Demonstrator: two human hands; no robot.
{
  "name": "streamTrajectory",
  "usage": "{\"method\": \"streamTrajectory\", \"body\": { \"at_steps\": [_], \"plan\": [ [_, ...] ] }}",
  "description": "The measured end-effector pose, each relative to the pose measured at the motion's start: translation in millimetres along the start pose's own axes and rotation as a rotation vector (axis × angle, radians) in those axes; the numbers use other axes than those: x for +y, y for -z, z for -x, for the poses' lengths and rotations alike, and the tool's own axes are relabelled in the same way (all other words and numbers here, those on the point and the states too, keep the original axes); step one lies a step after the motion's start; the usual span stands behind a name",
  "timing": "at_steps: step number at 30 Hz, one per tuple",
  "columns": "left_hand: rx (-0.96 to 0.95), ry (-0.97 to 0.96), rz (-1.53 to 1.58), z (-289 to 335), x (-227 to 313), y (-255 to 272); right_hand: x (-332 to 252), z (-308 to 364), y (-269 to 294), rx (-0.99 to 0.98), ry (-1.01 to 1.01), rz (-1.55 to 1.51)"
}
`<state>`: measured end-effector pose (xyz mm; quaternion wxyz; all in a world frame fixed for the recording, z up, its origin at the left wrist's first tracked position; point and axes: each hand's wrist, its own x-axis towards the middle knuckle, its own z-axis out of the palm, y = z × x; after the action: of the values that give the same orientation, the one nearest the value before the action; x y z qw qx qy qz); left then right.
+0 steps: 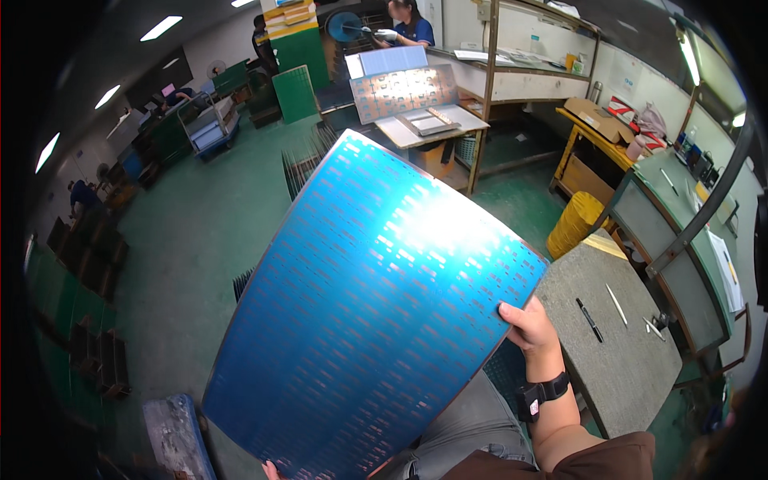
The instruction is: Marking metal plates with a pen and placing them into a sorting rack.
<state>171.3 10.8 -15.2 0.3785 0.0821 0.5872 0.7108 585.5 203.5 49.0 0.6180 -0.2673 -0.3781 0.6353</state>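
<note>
A large blue circuit board panel point(352, 320) with rows of small copper-coloured marks is held up tilted in front of me, glare whitening its upper right part. My right hand point(530, 326) is closed on the panel's right edge, thumb on the face and the other fingers behind it. Only a bit of my left hand point(270, 470) shows at the lower left edge of the panel, gripping it there; the rest is hidden. Beside my right forearm stands a grey worktable point(632, 376) with a black pen point(590, 320) and a white pen-like stick point(616, 305) on it.
Dark upright rack spikes point(300, 170) stand behind the panel's left edge. A yellow bin point(576, 226) and a slanted glass-topped bench point(672, 232) are at the right. A copper-toned panel point(404, 92) leans on a far table. Near it, a gloved person point(414, 32) works. A cart point(210, 128) stands far left.
</note>
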Motion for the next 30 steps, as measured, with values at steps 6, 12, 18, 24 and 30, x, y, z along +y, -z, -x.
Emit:
{"method": "streamTrajectory", "body": {
  "at_steps": [6,12,18,24,30],
  "plan": [
    [-0.312,-0.742,-0.442,-1,-28,29,19,-11,10,0.072,0.024,-0.098],
    [-0.226,0.057,0.286,-11,3,-32,35,-36,56,0.146,-0.003,-0.399],
    [-0.319,0.244,0.578,-9,21,-57,70,-43,99,0.033,-0.116,-0.513],
    [-0.433,0.309,0.631,-5,21,-72,81,-36,107,0.263,-0.178,-0.443],
    [-0.460,0.356,0.644,-2,25,-83,78,-37,121,0.371,-0.171,-0.379]
  ]
}}
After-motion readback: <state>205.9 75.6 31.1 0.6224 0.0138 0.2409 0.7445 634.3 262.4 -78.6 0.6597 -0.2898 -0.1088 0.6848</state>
